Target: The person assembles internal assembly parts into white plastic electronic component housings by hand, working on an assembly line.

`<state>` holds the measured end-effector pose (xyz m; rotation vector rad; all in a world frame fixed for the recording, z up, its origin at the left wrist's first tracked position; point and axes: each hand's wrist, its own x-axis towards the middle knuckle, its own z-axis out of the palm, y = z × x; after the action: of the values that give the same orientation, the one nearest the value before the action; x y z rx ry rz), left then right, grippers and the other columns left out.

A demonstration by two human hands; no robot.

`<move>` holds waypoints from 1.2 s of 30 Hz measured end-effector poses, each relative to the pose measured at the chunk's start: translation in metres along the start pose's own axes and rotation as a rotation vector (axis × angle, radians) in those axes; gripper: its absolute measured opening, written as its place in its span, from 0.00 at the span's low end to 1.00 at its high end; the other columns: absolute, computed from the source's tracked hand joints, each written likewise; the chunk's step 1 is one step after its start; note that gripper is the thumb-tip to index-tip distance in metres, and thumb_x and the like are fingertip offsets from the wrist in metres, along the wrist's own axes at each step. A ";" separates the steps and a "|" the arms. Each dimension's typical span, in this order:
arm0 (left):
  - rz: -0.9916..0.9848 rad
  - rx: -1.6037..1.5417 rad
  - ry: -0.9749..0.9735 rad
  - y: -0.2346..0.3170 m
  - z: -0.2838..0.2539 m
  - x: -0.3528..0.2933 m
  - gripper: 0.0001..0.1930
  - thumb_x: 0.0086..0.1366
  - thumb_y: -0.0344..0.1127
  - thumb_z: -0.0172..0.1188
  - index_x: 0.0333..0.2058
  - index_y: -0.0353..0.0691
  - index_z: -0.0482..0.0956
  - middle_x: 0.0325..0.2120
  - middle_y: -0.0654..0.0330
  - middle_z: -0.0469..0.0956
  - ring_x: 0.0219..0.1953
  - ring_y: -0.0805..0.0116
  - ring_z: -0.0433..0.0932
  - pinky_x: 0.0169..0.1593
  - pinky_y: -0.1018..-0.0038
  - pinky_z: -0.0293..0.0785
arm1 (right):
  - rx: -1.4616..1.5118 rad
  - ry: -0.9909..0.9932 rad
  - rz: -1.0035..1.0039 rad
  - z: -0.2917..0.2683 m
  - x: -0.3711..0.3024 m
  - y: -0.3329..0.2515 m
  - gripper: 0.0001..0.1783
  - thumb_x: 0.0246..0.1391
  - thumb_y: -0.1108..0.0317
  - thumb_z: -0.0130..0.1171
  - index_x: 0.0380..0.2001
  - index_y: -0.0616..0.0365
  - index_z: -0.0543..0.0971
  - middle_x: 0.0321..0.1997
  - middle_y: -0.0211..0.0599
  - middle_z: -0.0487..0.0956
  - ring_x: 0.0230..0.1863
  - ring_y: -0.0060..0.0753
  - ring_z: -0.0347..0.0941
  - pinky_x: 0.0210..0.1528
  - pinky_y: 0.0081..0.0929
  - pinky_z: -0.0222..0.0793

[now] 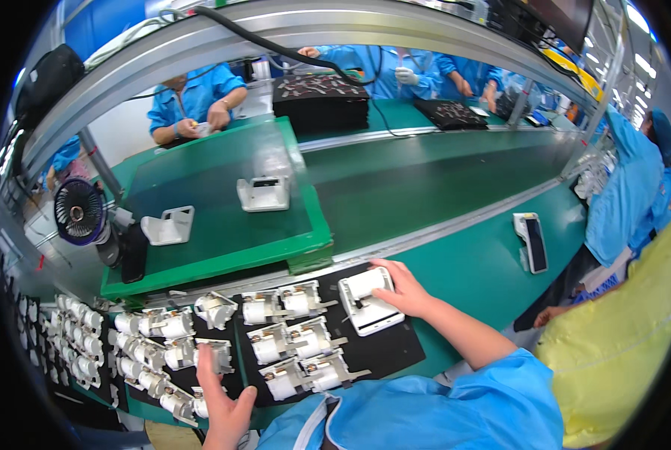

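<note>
My right hand (403, 291) grips the right edge of a white plastic housing (371, 319), which rests on a black foam mat (403, 351). A dark slot and small dark part show in the housing's middle. My left hand (229, 405) is lower left, thumb and forefinger spread, with nothing visible in it. Its forefinger reaches up beside a white cylindrical assembly (217, 357); whether they touch I cannot tell. Between my hands stand several similar white assemblies (311, 337) with metal tabs, in rows on the mat.
More white assemblies (76, 341) cover mats at left. A green-framed board (215, 268) carries two white housings (264, 193). A small fan (80, 211) stands left, a handheld device (532, 241) right. A metal rail (335, 30) crosses above. Co-workers in blue (193, 101) work opposite; a person in yellow (613, 337) is at right.
</note>
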<state>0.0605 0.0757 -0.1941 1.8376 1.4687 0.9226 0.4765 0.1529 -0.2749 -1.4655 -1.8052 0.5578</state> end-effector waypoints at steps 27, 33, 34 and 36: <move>0.116 0.262 -0.032 -0.026 -0.001 0.007 0.36 0.49 0.37 0.70 0.57 0.38 0.68 0.63 0.39 0.55 0.66 0.35 0.48 0.65 0.46 0.48 | -0.019 -0.214 -0.071 -0.052 0.063 -0.026 0.52 0.45 0.65 0.68 0.69 0.56 0.51 0.66 0.51 0.62 0.66 0.50 0.60 0.68 0.41 0.54; 0.156 0.284 -0.102 -0.009 0.018 0.013 0.36 0.48 0.42 0.70 0.57 0.44 0.70 0.62 0.38 0.55 0.65 0.33 0.49 0.64 0.44 0.48 | -0.714 -0.119 -0.753 -0.029 0.208 -0.114 0.30 0.49 0.73 0.58 0.58 0.50 0.69 0.58 0.41 0.72 0.59 0.46 0.66 0.59 0.45 0.64; 0.183 0.304 -0.099 -0.006 0.021 0.013 0.36 0.48 0.42 0.71 0.57 0.43 0.69 0.63 0.38 0.54 0.65 0.33 0.49 0.64 0.44 0.49 | -0.748 -0.092 -0.788 -0.014 0.228 -0.119 0.26 0.49 0.74 0.56 0.54 0.50 0.72 0.54 0.40 0.74 0.57 0.46 0.69 0.56 0.45 0.66; 0.177 0.294 -0.088 -0.001 0.021 0.010 0.35 0.49 0.43 0.71 0.57 0.44 0.70 0.62 0.37 0.55 0.65 0.32 0.49 0.64 0.44 0.47 | -0.781 -0.045 -0.825 0.004 0.260 -0.120 0.22 0.49 0.75 0.55 0.50 0.49 0.76 0.50 0.39 0.77 0.54 0.46 0.71 0.54 0.44 0.68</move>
<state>0.0780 0.0856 -0.2056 2.2218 1.4668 0.7243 0.3752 0.3723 -0.1213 -0.9595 -2.5686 -0.5911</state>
